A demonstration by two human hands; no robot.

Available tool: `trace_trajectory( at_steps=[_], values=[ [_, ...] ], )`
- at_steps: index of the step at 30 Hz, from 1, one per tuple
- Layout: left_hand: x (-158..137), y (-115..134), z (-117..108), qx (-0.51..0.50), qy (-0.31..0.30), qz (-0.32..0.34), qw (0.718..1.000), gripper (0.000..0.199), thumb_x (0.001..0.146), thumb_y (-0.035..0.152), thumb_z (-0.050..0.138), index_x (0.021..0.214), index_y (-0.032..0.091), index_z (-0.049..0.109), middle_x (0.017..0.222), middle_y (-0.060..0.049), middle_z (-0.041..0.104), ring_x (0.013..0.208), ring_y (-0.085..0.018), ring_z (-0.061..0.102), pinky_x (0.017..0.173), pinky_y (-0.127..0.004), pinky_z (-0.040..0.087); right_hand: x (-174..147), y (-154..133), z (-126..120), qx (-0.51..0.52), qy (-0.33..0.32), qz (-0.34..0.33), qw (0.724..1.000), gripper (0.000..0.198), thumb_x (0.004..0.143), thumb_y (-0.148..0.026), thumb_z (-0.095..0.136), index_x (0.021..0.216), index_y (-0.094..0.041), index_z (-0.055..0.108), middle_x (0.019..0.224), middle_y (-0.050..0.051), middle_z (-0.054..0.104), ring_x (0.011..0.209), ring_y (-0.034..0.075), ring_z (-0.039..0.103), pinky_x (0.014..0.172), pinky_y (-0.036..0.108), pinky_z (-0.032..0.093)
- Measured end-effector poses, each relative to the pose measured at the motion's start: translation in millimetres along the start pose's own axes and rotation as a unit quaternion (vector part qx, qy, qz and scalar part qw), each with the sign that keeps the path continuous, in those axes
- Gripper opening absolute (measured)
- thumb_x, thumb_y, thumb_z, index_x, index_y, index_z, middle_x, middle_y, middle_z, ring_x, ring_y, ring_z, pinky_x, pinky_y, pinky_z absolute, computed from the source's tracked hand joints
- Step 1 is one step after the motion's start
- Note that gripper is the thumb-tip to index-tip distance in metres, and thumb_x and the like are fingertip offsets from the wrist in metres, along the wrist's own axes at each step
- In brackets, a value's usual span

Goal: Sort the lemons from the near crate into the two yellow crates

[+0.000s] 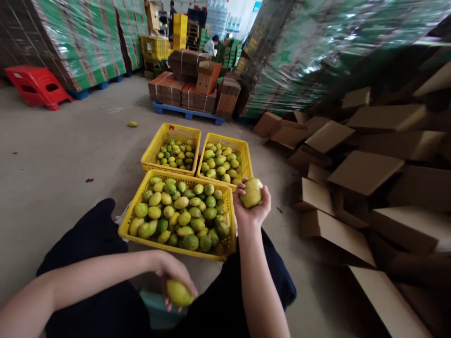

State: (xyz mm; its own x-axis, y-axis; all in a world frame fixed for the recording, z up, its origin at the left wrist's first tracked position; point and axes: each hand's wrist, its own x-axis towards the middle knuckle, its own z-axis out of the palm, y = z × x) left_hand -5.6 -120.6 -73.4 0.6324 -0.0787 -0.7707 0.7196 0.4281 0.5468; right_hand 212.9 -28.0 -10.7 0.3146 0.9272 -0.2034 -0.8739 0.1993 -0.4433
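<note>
My right hand (251,213) is raised at the right edge of the front yellow crate (176,249), its fingers closed round a yellow-green lemon (251,192). Low between my knees, my left hand (175,271) grips a second yellow lemon (179,293) from above. The front crate is full of green and yellow lemons (184,218). Behind it stand two more yellow crates, the back left crate (151,149) and the back right crate (247,159), both with similar lemons inside. Part of something pale teal (158,305) shows below my left hand.
Many open cardboard boxes (366,171) are heaped on the right. Flattened cartons (169,89) sit on a blue pallet (188,112) ahead. Tall wrapped stacks (88,42) flank the area. A red stool (37,87) and a loose lemon (132,124) are on the floor. People are in the background.
</note>
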Motion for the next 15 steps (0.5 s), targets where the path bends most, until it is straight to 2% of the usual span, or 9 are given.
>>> trace_trajectory(
  at_steps=[2,5,6,8,10,11,12,13,15],
  values=[
    [2,-1,-2,0.009,0.001,-0.022,1.000,0.033,0.074,0.052,0.070,0.062,0.021,0.066,0.063,-0.002,0.066,0.084,-0.037,0.075,0.061,-0.050,0.055,-1,-4,-4,0.011,0.018,0.010,1.000,0.026,0.074,-0.033,0.067,0.095,-0.019,0.061,0.091,0.005,0.065,0.069,0.012,0.059,0.046,0.019,0.051],
    [-22,19,-44,-0.123,0.141,0.119,0.975,0.034,0.082,0.050,0.063,0.073,0.018,0.068,0.070,-0.006,0.069,0.080,-0.030,0.075,0.066,-0.042,0.057,-3,-3,-8,0.014,0.036,0.039,0.999,0.027,0.074,-0.031,0.066,0.097,-0.018,0.060,0.090,0.005,0.066,0.070,0.012,0.060,0.046,0.020,0.052],
    [-35,28,-65,-0.203,0.217,0.211,0.931,0.035,0.087,0.050,0.056,0.082,0.017,0.069,0.077,-0.007,0.071,0.079,-0.027,0.075,0.071,-0.038,0.058,-4,-1,-9,0.012,0.039,0.047,0.998,0.027,0.074,-0.031,0.066,0.097,-0.018,0.060,0.090,0.005,0.066,0.069,0.012,0.060,0.046,0.020,0.052],
    [-62,42,-107,-0.339,0.285,0.335,0.831,0.041,0.091,0.049,0.048,0.107,0.015,0.065,0.100,-0.013,0.072,0.093,-0.026,0.074,0.086,-0.039,0.058,-3,1,-10,-0.005,0.039,0.053,0.998,0.027,0.073,-0.031,0.067,0.095,-0.018,0.060,0.088,0.004,0.066,0.068,0.012,0.061,0.046,0.019,0.052],
    [-80,45,-139,-0.414,0.390,0.391,0.723,0.043,0.093,0.043,0.043,0.121,0.015,0.059,0.118,-0.016,0.067,0.099,-0.024,0.072,0.091,-0.038,0.056,-2,4,-12,-0.036,0.031,0.054,0.997,0.028,0.071,-0.033,0.070,0.092,-0.019,0.060,0.087,0.003,0.066,0.067,0.012,0.061,0.046,0.019,0.052],
    [-84,43,-148,-0.433,0.421,0.383,0.699,0.040,0.094,0.038,0.041,0.123,0.015,0.058,0.123,-0.017,0.065,0.099,-0.022,0.072,0.092,-0.035,0.055,-2,6,-12,-0.053,0.029,0.054,0.997,0.028,0.070,-0.033,0.071,0.091,-0.019,0.060,0.086,0.003,0.066,0.067,0.012,0.062,0.046,0.019,0.051],
    [-84,39,-153,-0.436,0.429,0.371,0.698,0.038,0.093,0.033,0.040,0.121,0.015,0.059,0.125,-0.017,0.065,0.098,-0.021,0.072,0.091,-0.033,0.055,-3,9,-12,-0.069,0.030,0.053,0.996,0.028,0.069,-0.034,0.072,0.091,-0.019,0.061,0.086,0.002,0.067,0.066,0.012,0.062,0.046,0.019,0.051],
    [-80,35,-152,-0.426,0.417,0.353,0.721,0.037,0.093,0.030,0.040,0.119,0.014,0.061,0.124,-0.017,0.066,0.096,-0.020,0.072,0.089,-0.032,0.055,-4,12,-11,-0.085,0.033,0.053,0.994,0.028,0.069,-0.035,0.072,0.090,-0.019,0.062,0.085,0.002,0.067,0.066,0.012,0.062,0.045,0.019,0.051],
    [-68,27,-141,-0.356,0.351,0.319,0.805,0.035,0.092,0.032,0.044,0.112,0.013,0.066,0.116,-0.016,0.070,0.093,-0.020,0.072,0.084,-0.030,0.055,-9,22,-8,-0.126,0.027,0.060,0.990,0.029,0.069,-0.037,0.072,0.089,-0.018,0.064,0.084,0.003,0.069,0.063,0.013,0.064,0.044,0.020,0.050]
  ],
)
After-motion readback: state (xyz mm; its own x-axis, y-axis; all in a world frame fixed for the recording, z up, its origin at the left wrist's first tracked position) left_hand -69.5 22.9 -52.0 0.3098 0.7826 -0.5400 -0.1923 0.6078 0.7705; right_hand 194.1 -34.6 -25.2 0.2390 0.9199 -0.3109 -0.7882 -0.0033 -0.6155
